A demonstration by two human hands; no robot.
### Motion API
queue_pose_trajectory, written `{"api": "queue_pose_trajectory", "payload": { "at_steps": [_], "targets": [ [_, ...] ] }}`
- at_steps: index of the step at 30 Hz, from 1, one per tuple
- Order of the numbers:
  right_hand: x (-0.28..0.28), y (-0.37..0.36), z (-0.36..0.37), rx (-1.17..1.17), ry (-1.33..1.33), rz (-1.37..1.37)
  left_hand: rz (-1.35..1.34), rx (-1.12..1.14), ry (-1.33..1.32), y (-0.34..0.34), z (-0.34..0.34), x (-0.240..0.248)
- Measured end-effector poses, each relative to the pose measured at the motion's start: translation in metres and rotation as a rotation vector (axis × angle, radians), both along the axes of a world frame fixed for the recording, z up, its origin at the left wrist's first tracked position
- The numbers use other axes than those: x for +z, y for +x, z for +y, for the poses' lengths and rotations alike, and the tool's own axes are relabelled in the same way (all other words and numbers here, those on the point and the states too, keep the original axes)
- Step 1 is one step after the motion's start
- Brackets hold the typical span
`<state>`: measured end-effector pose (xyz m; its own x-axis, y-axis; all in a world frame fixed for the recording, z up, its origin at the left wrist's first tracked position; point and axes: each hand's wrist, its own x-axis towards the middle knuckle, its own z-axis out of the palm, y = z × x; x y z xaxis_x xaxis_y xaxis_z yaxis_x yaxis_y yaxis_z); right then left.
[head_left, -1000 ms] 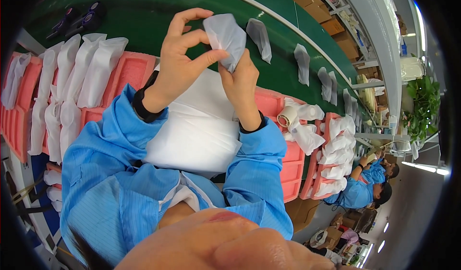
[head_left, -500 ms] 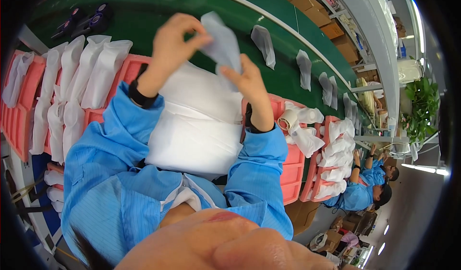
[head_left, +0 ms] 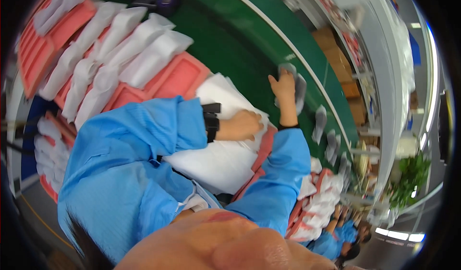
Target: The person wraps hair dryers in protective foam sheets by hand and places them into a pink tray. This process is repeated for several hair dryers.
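My right hand (head_left: 284, 85) reaches over the green work surface and lies on a thin translucent-wrapped piece (head_left: 288, 68). Its thumb sticks out to the side, away from the fingers, and much of the piece is hidden underneath. Close beside it lies a similar wrapped piece (head_left: 300, 95). Across my body, my left hand (head_left: 239, 126) rests on a stack of white packing sheets (head_left: 216, 164). Its fingers are curled down onto the top sheet near the right edge, with the fingertips partly hidden.
Several wrapped pieces (head_left: 320, 123) run along the green surface (head_left: 211, 35) to the right. Pink trays (head_left: 177, 78) with white wrapped items (head_left: 156, 59) stand at left, more at lower right. Dark-handled tools (head_left: 161, 2) lie at the far left. Co-workers in blue (head_left: 331, 241) sit at right.
The view has turned. My right hand has carried the wrapped piece from in front of me to the green surface. My left hand has let go of it and dropped onto the white stack.
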<state>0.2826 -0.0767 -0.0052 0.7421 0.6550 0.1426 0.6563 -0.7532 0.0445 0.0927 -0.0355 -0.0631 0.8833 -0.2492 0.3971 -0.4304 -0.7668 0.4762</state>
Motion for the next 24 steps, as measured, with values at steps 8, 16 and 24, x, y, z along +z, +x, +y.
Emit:
{"api": "queue_pose_trajectory", "payload": {
  "at_steps": [8,16,24],
  "targets": [
    [0.032,-0.073,0.222,0.678,0.210,0.603,0.100,0.172,-0.185,0.011,-0.002,-0.054],
    [-0.065,-0.097,0.327,0.379,0.499,0.555,0.110,0.199,-0.055,0.012,0.038,-0.051],
    [-0.063,-0.106,0.319,0.469,0.639,0.386,0.160,0.223,0.026,0.006,0.052,-0.036]
  ]
}}
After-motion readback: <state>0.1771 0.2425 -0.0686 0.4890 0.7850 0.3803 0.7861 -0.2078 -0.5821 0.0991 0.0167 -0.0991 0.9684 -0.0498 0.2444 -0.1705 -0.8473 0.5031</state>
